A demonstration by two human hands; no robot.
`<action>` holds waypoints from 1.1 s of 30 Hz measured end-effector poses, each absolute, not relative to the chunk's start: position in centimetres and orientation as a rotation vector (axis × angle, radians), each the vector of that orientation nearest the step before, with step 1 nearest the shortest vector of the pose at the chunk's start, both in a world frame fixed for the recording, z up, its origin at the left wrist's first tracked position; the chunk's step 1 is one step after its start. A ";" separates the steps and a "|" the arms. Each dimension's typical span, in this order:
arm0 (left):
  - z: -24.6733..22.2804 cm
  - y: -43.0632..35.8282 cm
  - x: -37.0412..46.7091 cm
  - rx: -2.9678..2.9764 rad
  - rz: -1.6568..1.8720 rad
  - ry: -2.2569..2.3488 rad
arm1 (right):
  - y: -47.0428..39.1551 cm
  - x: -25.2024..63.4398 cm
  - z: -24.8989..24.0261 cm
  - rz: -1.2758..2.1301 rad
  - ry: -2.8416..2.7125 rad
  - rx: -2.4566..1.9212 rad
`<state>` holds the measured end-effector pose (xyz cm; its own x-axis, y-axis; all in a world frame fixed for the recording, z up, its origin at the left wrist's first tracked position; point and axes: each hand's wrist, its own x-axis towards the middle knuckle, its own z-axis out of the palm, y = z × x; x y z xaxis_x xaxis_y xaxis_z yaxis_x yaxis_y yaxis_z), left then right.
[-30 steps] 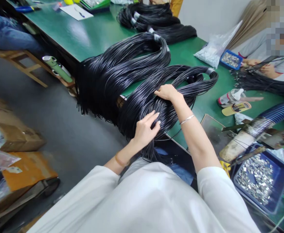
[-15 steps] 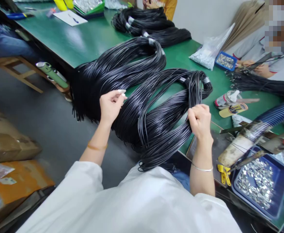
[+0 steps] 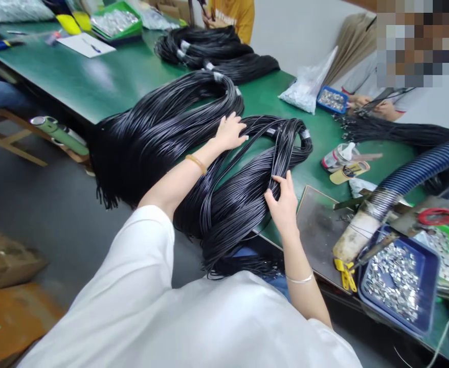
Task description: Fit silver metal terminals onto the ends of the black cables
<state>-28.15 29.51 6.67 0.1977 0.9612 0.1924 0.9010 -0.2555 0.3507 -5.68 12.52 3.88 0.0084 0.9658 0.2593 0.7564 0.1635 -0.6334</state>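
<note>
While neither hand grips anything, the left hand [image 3: 230, 133], toward twelve o'clock, has its fingers spread flat over the black strands; whether the palm presses on them or hovers just above is hard to tell from this angle. The right hand [image 3: 285, 204], nearer three o'clock, has thumb and fingers parted in a loose curve beside the near cable bundle [image 3: 243, 189] — touching its edge, it seems, without closing on it. That bundle lies on the green worktop [image 3: 67, 76], its loop, banded with white tape [image 3: 305, 134], at two o'clock and its lower end drooping over the edge toward six. A second cable bundle [image 3: 159, 117] sits just beside it at ten o'clock, its ends hanging off the worktop as well.

The overhang looks the likeliest trouble — the weight of the drooping ends could drag a coil off the edge if neither hand bears on it. Strands cross the near bundle's loop, so a hasty pull might tangle them. Swung toward four o'clock, a stray end could snag the yellow clip [image 3: 346, 276] or the blue tray [image 3: 426, 286] of small metal pieces.
</note>
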 end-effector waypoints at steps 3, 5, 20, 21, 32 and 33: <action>7.0 31.6 -27.0 2.143 0.415 1.946 | 11.5 -4.5 3.7 0.329 -1.743 -1.692; 7.1 33.1 -26.9 2.040 0.331 1.997 | 10.3 -3.3 3.5 0.254 -1.684 -1.685; 7.9 44.0 -21.3 1.897 0.214 1.947 | 7.0 -3.2 -0.5 0.023 -1.811 -1.797; 8.0 44.4 -20.6 1.891 0.228 1.958 | 7.1 -3.3 -0.6 0.030 -1.802 -1.797; 17.6 41.5 -19.4 2.194 0.652 1.961 | 7.9 -3.9 -0.3 0.069 -1.837 -1.546; 19.0 40.6 -19.4 2.234 0.679 1.941 | 8.2 -4.6 0.5 0.106 -1.839 -1.440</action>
<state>-19.38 40.63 19.01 0.0857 0.9616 0.2609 0.9146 -0.1797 0.3622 -4.64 8.18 0.45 -0.0515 0.8533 0.5189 0.7881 0.3539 -0.5037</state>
